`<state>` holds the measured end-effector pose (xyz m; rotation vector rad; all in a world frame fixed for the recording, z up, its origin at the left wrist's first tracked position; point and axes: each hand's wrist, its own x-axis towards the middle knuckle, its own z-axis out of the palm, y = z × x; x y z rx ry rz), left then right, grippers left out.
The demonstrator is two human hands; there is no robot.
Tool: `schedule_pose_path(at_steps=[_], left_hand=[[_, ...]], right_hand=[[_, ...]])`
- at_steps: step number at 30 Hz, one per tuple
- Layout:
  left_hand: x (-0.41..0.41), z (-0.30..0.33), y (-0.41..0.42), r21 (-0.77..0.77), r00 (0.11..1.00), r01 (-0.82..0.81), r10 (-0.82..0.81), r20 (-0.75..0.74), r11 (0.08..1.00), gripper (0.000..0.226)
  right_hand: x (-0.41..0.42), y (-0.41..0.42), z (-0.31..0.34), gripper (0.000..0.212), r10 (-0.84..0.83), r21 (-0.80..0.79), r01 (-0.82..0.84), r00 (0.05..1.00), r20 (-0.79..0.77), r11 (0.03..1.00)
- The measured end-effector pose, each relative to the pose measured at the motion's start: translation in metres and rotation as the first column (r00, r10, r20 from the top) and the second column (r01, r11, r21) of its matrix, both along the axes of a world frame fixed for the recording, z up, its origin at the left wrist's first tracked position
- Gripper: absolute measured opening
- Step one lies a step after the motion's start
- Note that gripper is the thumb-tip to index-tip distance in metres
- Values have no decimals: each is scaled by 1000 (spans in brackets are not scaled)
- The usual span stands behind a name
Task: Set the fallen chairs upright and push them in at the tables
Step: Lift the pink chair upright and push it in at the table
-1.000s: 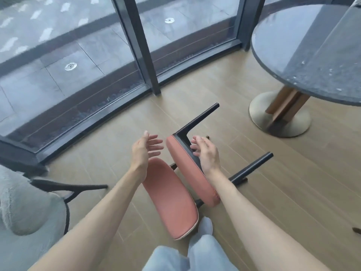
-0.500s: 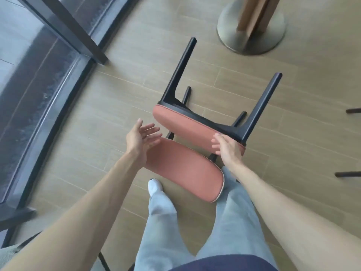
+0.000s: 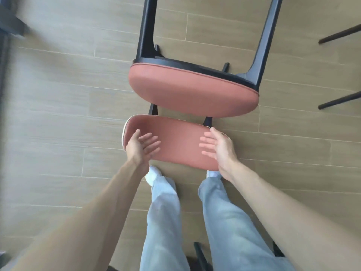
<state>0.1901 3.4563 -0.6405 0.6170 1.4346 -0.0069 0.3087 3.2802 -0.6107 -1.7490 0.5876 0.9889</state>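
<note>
A fallen chair lies on its back on the wood floor. Its pink seat [image 3: 193,92] faces me and two black legs [image 3: 145,30] point away. The pink backrest [image 3: 177,141] lies flat on the floor just ahead of my feet. My left hand [image 3: 141,146] hovers open over the backrest's left end, fingers spread. At the right end is my right hand [image 3: 217,146], also open, with its thumb near the rim. Neither hand visibly grips the chair.
Two dark legs of another chair [image 3: 340,34] jut in from the right edge. A dark window frame base [image 3: 11,24] sits at the top left. Black chair legs [image 3: 200,255] show behind my feet at the bottom.
The view has swung down and closer over the chair. My right hand has left the seat's edge, and both hands have dropped to the two ends of the backrest.
</note>
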Motion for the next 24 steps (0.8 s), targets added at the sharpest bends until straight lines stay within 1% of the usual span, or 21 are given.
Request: schedule_pose_path(at_steps=[3, 7, 11, 16, 20, 24], left_hand=[[-1, -56, -17, -38, 1000, -28, 29, 12, 999, 43], [-1, -125, -43, -91, 1000, -9, 10, 8, 996, 42], [-1, -204, -60, -111, 999, 39, -40, -2, 993, 39], [-26, -315, -76, -116, 984, 171, -175, -24, 978, 40], [-50, -375, -87, -201, 987, 124, -141, -75, 972, 43], [-70, -417, -98, -244, 988, 21, -57, -144, 970, 41]], right_hand=[[-21, -11, -63, 38, -71, -18, 69, 992, -104, 997], [-51, -17, -143, 40, -124, -34, 120, 970, -208, 992], [-67, -16, -227, 36, -200, -27, 200, 943, -268, 979], [-90, -30, -334, 36, -250, -41, 251, 911, -327, 967], [-108, -52, -393, 44, -346, -110, 331, 845, -407, 937], [-125, -72, -441, 62, -447, -134, 438, 764, -465, 889]])
